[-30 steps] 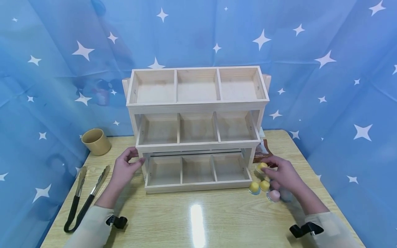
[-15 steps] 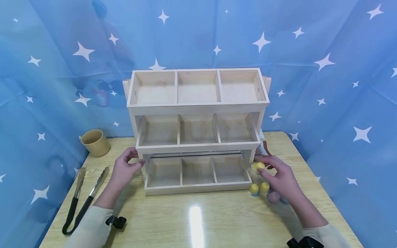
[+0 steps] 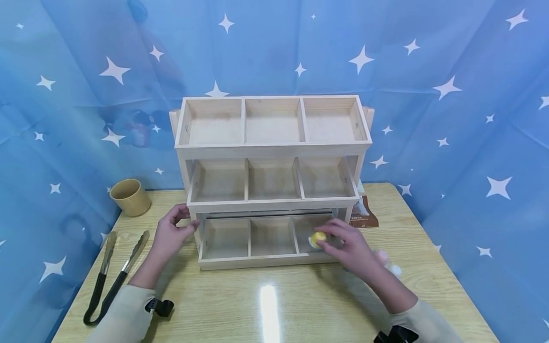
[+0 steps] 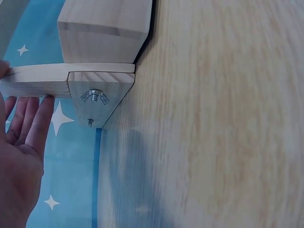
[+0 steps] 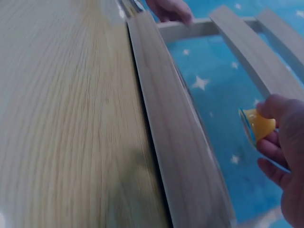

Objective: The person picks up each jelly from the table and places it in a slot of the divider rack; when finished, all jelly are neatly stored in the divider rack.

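A three-tier wooden rack (image 3: 274,151) stands mid-table in the head view, each tray split into three compartments. My left hand (image 3: 171,233) holds its left upright low down; the left wrist view has the thumb on one side of the post (image 4: 35,78) and fingers on the other. Over the bottom tray's right compartment, my right hand (image 3: 353,250) pinches a small yellow jelly cup (image 3: 318,239) with a clear wide rim, tilted sideways in the right wrist view. Behind that hand, a pink jelly cup (image 3: 381,257) and a whitish one (image 3: 395,271) partly show on the table.
At the left lie black-handled tongs (image 3: 100,286), spread apart, with a tan cup (image 3: 133,202) behind them. A brown packet (image 3: 364,216) sits by the rack's right foot. A blue starry curtain (image 3: 274,47) hangs close behind the table.
My right hand has lifted the yellow jelly cup from the group at the right and carried it left, over the bottom tray. The left hand has stayed on the upright.
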The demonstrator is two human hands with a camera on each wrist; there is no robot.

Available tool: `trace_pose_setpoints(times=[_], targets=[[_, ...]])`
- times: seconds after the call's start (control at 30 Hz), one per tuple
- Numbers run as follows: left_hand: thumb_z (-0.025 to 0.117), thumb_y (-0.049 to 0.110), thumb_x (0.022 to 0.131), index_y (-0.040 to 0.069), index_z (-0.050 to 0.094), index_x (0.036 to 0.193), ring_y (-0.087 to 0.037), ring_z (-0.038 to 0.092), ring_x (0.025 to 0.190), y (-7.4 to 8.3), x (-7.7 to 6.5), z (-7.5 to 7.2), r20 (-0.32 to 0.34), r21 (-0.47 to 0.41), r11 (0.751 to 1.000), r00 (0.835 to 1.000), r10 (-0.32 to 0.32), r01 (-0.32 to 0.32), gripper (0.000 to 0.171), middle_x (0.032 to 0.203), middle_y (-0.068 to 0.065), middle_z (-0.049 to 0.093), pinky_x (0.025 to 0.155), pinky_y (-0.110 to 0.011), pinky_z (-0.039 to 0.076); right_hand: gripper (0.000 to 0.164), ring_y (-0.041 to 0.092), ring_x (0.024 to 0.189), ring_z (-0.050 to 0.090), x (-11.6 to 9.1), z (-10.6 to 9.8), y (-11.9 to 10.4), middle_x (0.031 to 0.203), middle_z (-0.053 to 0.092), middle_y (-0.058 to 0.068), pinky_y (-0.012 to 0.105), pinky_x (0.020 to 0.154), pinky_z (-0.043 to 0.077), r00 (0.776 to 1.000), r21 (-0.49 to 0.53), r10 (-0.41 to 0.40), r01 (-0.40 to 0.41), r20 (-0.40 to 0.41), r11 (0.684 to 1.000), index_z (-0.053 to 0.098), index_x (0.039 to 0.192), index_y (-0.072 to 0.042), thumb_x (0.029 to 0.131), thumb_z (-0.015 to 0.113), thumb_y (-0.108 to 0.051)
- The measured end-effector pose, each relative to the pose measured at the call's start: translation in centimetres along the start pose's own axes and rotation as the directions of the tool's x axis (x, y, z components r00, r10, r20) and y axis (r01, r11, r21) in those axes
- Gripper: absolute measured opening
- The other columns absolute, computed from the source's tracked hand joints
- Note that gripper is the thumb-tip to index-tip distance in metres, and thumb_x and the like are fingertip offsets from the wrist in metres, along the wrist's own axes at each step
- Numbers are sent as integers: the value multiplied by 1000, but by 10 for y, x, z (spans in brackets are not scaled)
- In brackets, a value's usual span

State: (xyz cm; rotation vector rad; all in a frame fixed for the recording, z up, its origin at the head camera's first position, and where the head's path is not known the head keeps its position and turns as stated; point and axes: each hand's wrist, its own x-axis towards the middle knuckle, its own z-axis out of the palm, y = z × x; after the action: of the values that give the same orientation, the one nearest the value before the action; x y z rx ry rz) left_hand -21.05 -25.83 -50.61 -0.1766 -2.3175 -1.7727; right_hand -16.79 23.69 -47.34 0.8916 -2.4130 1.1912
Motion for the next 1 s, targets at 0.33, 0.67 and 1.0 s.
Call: trace_pose_setpoints(times=[0.33,0.67,1.0], targets=[[80,1,99,-5,65,137,-3,66,108,-2,1,0,1,5,1000,1000,10,-10,40,126,-28,69,85,-19,63,29,20,102,70,34,48,-27,116,73,1,41,78,67,995,76,-74,69,69,995,82,120,-8,92,88,-4],[78,0,100,-6,63,134,-5,66,109,-6,3,0,15,1,1000,1000,18,-18,38,126,-30,68,85,-20,63,31,16,103,70,59,95,-43,116,73,0,41,83,66,983,195,-84,51,164,979,80,126,-3,97,87,-13],[78,-1,100,-6,63,132,-6,66,108,-8,2,-2,16,-9,1000,999,30,-30,36,123,-30,68,85,-21,63,33,17,106,69,85,130,-64,117,72,2,42,91,66,960,305,-16,-73,280,950,79,127,-4,97,87,-13]])
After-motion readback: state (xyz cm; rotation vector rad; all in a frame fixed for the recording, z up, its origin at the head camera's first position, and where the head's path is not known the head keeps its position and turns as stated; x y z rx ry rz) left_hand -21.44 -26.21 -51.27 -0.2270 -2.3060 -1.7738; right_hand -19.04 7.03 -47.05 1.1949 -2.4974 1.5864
